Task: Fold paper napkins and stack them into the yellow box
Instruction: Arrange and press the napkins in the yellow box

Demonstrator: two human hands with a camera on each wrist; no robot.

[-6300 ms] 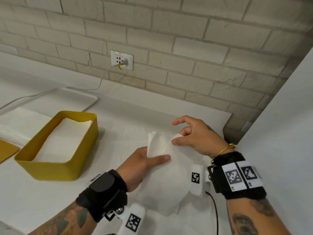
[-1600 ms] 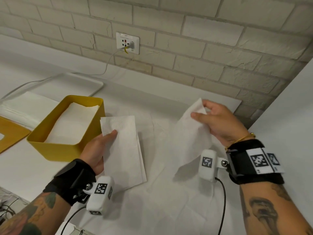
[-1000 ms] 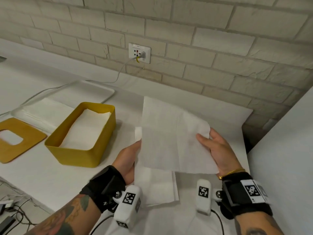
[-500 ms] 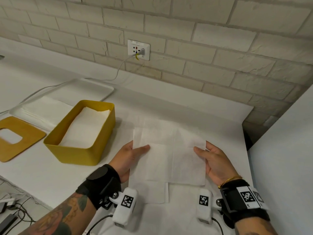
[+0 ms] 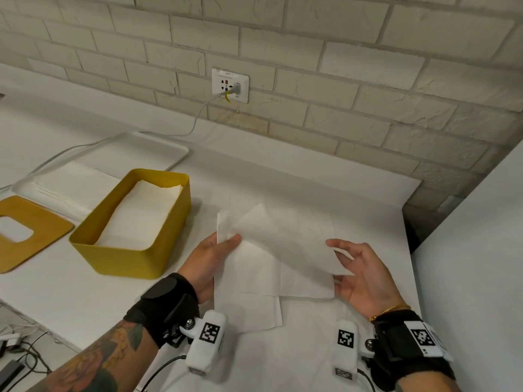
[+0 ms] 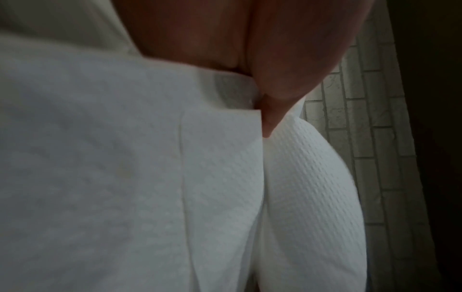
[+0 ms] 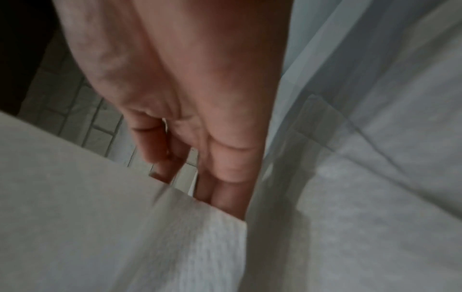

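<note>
A white paper napkin (image 5: 283,239) lies across a folded napkin (image 5: 249,306) on the white table. My left hand (image 5: 220,247) pinches its left edge, thumb on top. My right hand (image 5: 359,278) holds the right edge, thumb above and fingers below, with that side raised off the table and leaning left. The yellow box (image 5: 127,261) stands to the left, open, with folded napkins (image 5: 141,210) inside. The left wrist view shows the thumb (image 6: 287,69) against the textured napkin (image 6: 312,197). Close up in the right wrist view, the fingers (image 7: 225,158) lie along the napkin (image 7: 175,247).
A wooden lid (image 5: 34,230) with a cut-out lies far left. Flat napkins (image 5: 65,188) sit on a white tray (image 5: 158,148) behind the box. A cable runs from the wall socket (image 5: 230,85). A white panel (image 5: 481,250) borders the right side. The table edge is at lower left.
Half a second ago the napkin lay flat under both hands. Now my right hand has lifted its right side and swings it leftwards, while my left hand keeps its edge.
</note>
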